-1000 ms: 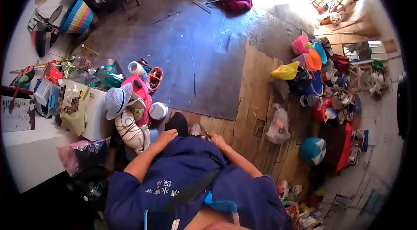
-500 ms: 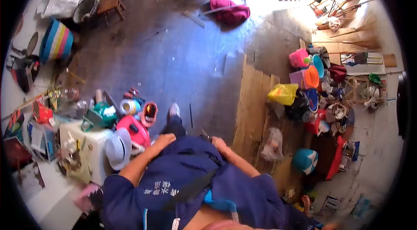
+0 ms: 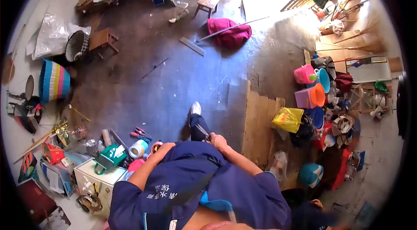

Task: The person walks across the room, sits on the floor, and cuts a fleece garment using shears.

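Right hand (image 3: 218, 141), fingers curled closed about a scissors-like metal tool (image 3: 203, 131), which appears just over the dark trouser leg (image 3: 195, 121); a stumble on the long-handled floor squeegee (image 3: 192, 47) ahead could drive the tool into that leg; left hand (image 3: 163, 149) at the jacket (image 3: 173, 173), its hold impossible to tell.

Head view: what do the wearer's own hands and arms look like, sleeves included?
The left hand and right hand are ungloved, and the forearms bare below short navy-blue sleeves. The matching top carries white Chinese characters, with a dark strap across it and bright blue at the collar.
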A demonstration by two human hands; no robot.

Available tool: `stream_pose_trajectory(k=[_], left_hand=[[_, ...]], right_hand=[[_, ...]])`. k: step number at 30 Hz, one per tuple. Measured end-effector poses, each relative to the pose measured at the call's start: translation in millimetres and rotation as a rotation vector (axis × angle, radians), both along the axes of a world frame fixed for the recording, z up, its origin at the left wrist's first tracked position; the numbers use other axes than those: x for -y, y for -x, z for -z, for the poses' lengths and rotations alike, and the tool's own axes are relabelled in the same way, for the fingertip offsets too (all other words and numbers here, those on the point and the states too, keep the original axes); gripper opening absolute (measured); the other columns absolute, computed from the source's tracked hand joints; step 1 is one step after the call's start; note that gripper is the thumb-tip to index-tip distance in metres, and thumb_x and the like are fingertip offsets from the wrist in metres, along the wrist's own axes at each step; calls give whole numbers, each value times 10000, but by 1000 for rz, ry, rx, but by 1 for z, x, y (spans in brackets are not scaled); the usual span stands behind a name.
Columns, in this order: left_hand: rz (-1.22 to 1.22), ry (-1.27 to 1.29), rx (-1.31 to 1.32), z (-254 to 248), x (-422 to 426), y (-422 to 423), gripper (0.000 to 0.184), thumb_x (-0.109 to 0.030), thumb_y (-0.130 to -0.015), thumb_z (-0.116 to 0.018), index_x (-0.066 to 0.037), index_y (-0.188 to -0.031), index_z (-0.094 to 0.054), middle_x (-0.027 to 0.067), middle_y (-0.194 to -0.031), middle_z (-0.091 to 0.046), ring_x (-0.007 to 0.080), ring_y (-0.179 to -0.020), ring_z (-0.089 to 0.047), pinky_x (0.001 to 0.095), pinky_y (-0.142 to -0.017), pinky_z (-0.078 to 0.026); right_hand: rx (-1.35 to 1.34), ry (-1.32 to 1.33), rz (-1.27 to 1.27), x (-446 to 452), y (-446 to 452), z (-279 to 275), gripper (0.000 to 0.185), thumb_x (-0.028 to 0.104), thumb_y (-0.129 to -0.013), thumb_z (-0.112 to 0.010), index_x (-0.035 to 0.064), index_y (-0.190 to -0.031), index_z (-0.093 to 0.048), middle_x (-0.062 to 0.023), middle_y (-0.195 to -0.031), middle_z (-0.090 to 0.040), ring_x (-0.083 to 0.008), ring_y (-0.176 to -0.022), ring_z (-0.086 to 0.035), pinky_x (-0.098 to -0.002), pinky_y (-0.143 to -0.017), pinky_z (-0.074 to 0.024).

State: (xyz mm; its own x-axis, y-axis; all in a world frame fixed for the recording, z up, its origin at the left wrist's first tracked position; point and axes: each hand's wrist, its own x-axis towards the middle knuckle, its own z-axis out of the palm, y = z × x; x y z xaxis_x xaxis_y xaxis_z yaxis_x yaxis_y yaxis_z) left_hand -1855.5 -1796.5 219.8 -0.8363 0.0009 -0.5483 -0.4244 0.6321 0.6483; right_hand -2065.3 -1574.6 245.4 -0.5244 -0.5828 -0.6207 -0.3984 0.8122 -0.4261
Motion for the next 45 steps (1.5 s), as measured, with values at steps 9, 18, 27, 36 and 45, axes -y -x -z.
stream_pose_trajectory(k=[9,18,27,36,45], left_hand=[[-273,-33,-18,-40,102,133,247,-264,-799,-489,-61,-908,-579,205,-957,-604,357,-927,-584,414,-768,-444],[-214,-24,117,-27,220,231,241,-269,-793,-514,-69,-892,-604,185,-944,-618,338,-908,-595,397,-756,-454],[-275,-235,116,-58,418,326,211,-224,-802,-566,-50,-909,-616,146,-858,-649,248,-803,-630,348,-689,-478],[-246,-285,92,-36,531,370,181,-167,-793,-547,-33,-889,-620,171,-866,-641,286,-832,-628,364,-705,-478],[-341,-269,101,-4,627,463,206,-217,-812,-517,-45,-870,-614,162,-848,-635,258,-803,-625,356,-694,-466]], right_hand=[[72,47,-157,119,158,3,600,584,-749,-549,3,-890,-597,-258,-833,-615,-408,-869,-594,-470,-750,-457],[138,-47,-44,208,236,15,603,581,-740,-562,5,-906,-623,-259,-881,-617,-398,-894,-595,-459,-757,-464],[109,-58,151,382,293,-6,612,585,-737,-594,18,-967,-605,-222,-871,-636,-364,-881,-619,-429,-736,-483],[42,-54,130,530,353,-54,592,551,-754,-584,39,-1047,-541,-232,-894,-627,-390,-882,-604,-453,-757,-469],[107,-66,94,635,469,-10,591,563,-749,-583,44,-1029,-566,-227,-901,-629,-381,-880,-607,-441,-755,-475]])
